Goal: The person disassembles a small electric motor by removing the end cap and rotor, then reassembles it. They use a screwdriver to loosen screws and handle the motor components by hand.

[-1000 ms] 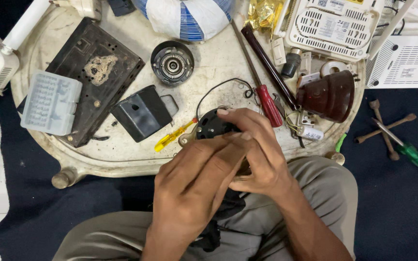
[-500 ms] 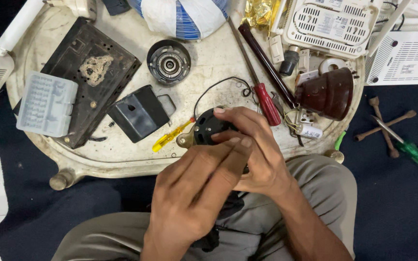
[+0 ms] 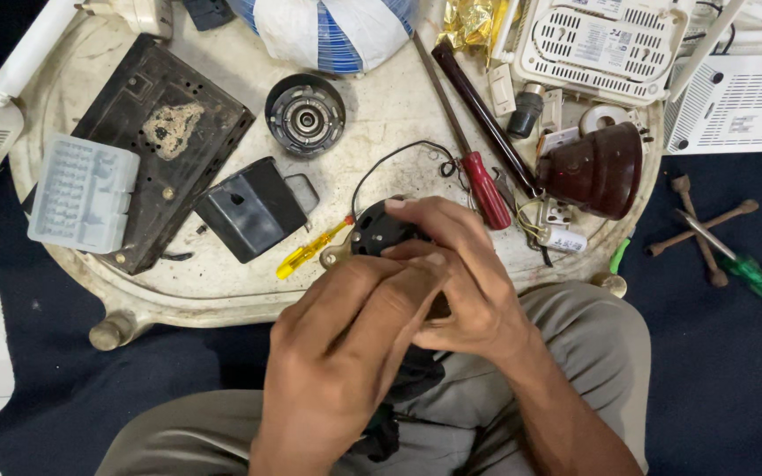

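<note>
While both hands are working low over the lap, the left hand (image 3: 346, 353) is pressing its fingers together along the near side of a small black round motor part (image 3: 379, 231), and the right hand (image 3: 460, 282) is curling over its top, pinching it at the tray's near edge. Compared with a second ago, the grip is hardly shifting, only the fingers closing a little tighter, so the handling looks mid-step. Farther off, a yellow screwdriver (image 3: 310, 250), a red-handled screwdriver (image 3: 485, 189) and a black box (image 3: 250, 208) are lying on the round white tray (image 3: 222, 295).
</note>
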